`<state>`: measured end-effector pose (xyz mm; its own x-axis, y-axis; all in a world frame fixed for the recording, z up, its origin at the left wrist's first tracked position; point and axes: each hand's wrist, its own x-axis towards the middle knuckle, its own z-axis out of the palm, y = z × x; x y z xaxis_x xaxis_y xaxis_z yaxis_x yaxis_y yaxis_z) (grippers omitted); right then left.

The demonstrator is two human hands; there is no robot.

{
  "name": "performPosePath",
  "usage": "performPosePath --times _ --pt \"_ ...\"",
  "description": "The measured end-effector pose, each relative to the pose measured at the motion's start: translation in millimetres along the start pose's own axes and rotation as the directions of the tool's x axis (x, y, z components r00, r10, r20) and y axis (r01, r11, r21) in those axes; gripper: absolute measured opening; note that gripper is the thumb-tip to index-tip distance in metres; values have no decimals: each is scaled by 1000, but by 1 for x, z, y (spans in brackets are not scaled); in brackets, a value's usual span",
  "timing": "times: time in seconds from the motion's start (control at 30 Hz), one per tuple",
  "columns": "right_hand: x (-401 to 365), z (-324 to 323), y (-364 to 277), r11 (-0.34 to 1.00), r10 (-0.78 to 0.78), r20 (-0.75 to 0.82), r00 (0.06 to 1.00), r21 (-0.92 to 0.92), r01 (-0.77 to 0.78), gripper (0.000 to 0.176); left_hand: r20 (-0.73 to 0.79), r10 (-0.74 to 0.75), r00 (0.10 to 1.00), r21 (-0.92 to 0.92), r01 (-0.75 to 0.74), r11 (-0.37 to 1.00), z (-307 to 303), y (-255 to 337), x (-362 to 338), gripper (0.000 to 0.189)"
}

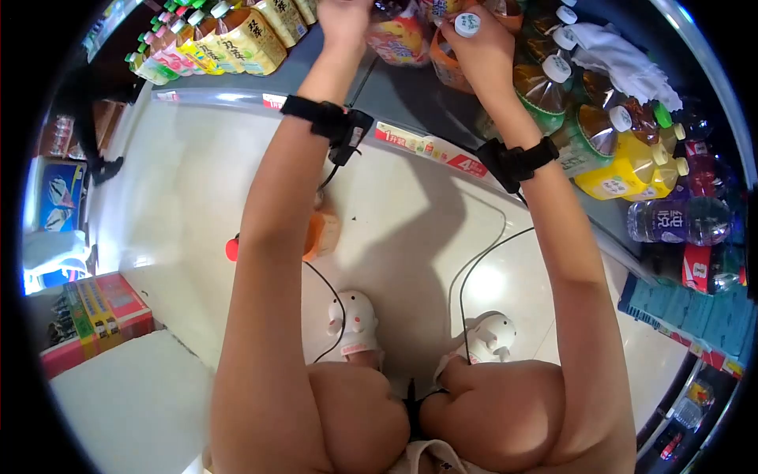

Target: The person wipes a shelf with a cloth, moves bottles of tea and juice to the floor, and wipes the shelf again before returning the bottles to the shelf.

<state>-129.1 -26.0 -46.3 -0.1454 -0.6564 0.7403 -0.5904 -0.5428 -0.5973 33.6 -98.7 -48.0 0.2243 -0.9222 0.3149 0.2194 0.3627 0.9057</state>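
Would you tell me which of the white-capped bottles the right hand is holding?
The orange bottle, its cap showing just above the right hand; the white-capped brown tea bottles to its right stand untouched.

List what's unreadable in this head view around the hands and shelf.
- left hand: fingers cut off by the top edge of the head view; grip unclear.
- white-capped bottle: body and label hidden by the right hand clasping it.
- price tags: print too small and blurred.
- orange item on the floor: mostly hidden behind the left forearm.
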Motion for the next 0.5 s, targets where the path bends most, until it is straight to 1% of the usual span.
performPosePath --times 0.03,0.07,0.1,0.17,0.2,0.23,0.3,0.33,0.37,0.4,0.43,0.5 --pt "-4 0 2 1000 11 21 1000 -22 -10 20 -40 44 998 -22 -45 999 -4 8 1 27" --pt "-8 -1 4 999 22 42 999 -44 -20 19 -7 122 993 48 -121 991 -13 19 3 28" --pt "-9 -2 3 999 -7 48 999 -32 8 19 32 194 980 115 -197 974 -20 34 2 29" --pt "-8 -1 -1 998 -65 63 996 3 65 18 -15 305 952 165 -298 940 -24 66 -4 34" --pt "-8 3 0 995 -91 39 995 -30 92 16 23 270 963 135 -270 953 -29 89 -12 38" --pt "-8 5 0 993 -115 30 993 -31 116 15 23 235 972 -41 -234 971 -28 110 -23 43" --pt "-6 4 -7 994 -111 57 992 -7 111 16 12 410 912 71 -410 909 -50 137 -25 44" --pt "-6 5 -7 999 -35 108 994 2 35 16 32 343 939 59 -344 937 -61 156 -33 44" --pt "-8 6 -8 996 -89 79 993 30 87 14 52 277 960 46 -279 959 -74 175 -42 44" --pt "-7 4 -10 1000 21 167 986 15 -24 15 97 341 935 67 -348 935 -86 186 -46 45" --pt "-7 1 -13 991 132 251 959 -11 -133 15 -43 330 943 265 -308 914 -89 205 -61 40" --pt "-10 -1 -17 997 54 277 959 -68 -37 16 -75 397 915 202 -376 904 -147 219 -59 39"
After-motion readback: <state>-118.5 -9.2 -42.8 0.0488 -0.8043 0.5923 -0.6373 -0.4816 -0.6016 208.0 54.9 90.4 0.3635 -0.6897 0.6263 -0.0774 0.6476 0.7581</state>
